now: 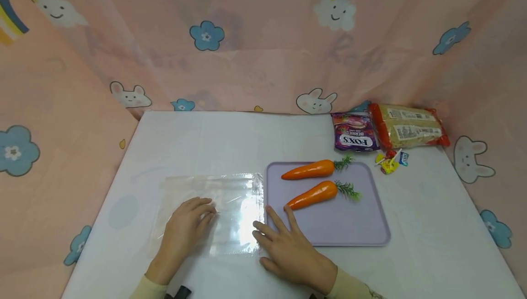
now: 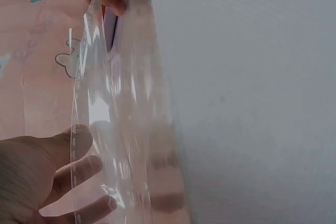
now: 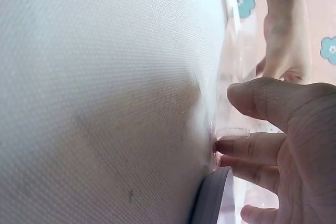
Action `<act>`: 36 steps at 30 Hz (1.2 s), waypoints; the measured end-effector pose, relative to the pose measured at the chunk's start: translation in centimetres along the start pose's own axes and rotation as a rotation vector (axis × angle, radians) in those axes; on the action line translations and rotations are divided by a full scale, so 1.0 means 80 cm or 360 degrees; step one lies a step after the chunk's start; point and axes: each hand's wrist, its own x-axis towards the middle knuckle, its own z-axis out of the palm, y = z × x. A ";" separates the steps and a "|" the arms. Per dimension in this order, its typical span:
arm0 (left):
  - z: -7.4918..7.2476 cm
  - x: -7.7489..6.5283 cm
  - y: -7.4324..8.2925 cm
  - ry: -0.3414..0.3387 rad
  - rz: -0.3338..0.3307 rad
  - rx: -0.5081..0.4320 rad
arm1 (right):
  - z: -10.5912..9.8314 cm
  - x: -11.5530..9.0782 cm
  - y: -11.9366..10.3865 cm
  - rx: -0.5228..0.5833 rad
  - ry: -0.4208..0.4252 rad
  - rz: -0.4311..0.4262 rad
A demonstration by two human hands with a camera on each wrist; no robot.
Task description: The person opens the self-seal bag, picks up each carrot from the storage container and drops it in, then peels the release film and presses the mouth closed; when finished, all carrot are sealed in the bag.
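Note:
A clear plastic bag (image 1: 230,225) lies on the white table, its right edge beside a lavender tray (image 1: 350,225). My left hand (image 1: 187,230) is over the bag's left part; in the left wrist view its fingers (image 2: 84,171) are spread and show through the film, the thumb at the dashed edge. My right hand (image 1: 292,253) has its fingers spread, reaching the bag's right edge and the tray's left rim. One fingertip is right at the tip of the lower carrot (image 1: 314,194). The upper carrot (image 1: 310,170) lies behind it on the tray; both have green tops.
At the table's back right are a purple Fox's candy packet (image 1: 355,132) and a yellow-and-red packet (image 1: 409,126). Small wrapped candies (image 1: 389,162) lie in front of them. A patterned pink cloth (image 1: 247,74) hangs around the table. A dark object (image 1: 182,292) shows at the near edge.

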 end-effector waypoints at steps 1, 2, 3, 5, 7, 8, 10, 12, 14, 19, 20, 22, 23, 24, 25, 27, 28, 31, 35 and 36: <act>-0.001 0.000 0.001 0.0006 -0.0004 -0.0005 | 0.000 0.000 0.000 0.0000 0.0000 0.0000; -0.002 0.000 0.001 0.0011 -0.0007 -0.0011 | 0.000 0.000 0.000 0.0001 -0.0001 0.0000; -0.002 0.000 0.002 0.0013 -0.0012 -0.0021 | 0.000 -0.001 0.000 0.0006 -0.0001 -0.0001; -0.003 0.000 0.004 0.0013 -0.0016 -0.0042 | 0.000 -0.002 0.001 0.0025 -0.0004 0.0001; -0.003 -0.001 0.004 0.0015 -0.0011 -0.0059 | -0.002 -0.004 0.002 0.0059 -0.0002 0.0009; -0.003 -0.001 0.004 0.0018 -0.0010 -0.0064 | -0.004 -0.004 0.003 0.0080 0.0003 0.0015; -0.003 -0.002 0.005 0.0028 -0.0008 -0.0081 | -0.009 -0.006 0.008 0.0119 0.0025 0.0033; -0.003 -0.002 0.005 0.0035 -0.0014 -0.0094 | -0.016 -0.008 0.015 0.0161 0.0063 0.0065; -0.003 -0.002 0.004 0.0029 -0.0031 -0.0096 | -0.024 -0.011 0.026 0.0177 0.0108 0.0116; -0.004 -0.002 0.005 -0.0005 -0.0055 -0.0096 | -0.044 -0.025 0.071 0.0195 0.0216 0.0336; -0.005 -0.002 0.004 -0.0009 -0.0057 -0.0097 | -0.046 -0.029 0.081 0.0199 0.0229 0.0391; -0.005 -0.002 0.004 -0.0013 -0.0060 -0.0101 | -0.051 -0.038 0.101 0.0201 0.0231 0.0509; -0.005 -0.002 0.004 -0.0014 -0.0063 -0.0102 | -0.053 -0.042 0.110 0.0195 0.0217 0.0570; -0.005 -0.002 0.004 -0.0014 -0.0066 -0.0107 | -0.054 -0.047 0.119 0.0184 0.0196 0.0625; -0.005 -0.002 0.004 -0.0015 -0.0069 -0.0109 | -0.055 -0.052 0.127 0.0172 0.0173 0.0676; -0.006 -0.002 0.003 -0.0013 -0.0071 -0.0117 | -0.055 -0.060 0.139 0.0155 0.0113 0.0756; -0.006 -0.002 0.003 -0.0012 -0.0072 -0.0120 | -0.055 -0.064 0.143 0.0152 0.0083 0.0783; -0.006 -0.001 0.002 -0.0008 -0.0062 -0.0127 | -0.052 -0.071 0.152 0.0159 0.0021 0.0823; -0.007 -0.001 0.003 -0.0026 -0.0064 -0.0129 | -0.047 -0.075 0.158 0.0171 0.0004 0.0841; -0.007 -0.001 0.003 -0.0034 -0.0068 -0.0129 | -0.046 -0.075 0.159 0.0172 0.0006 0.0847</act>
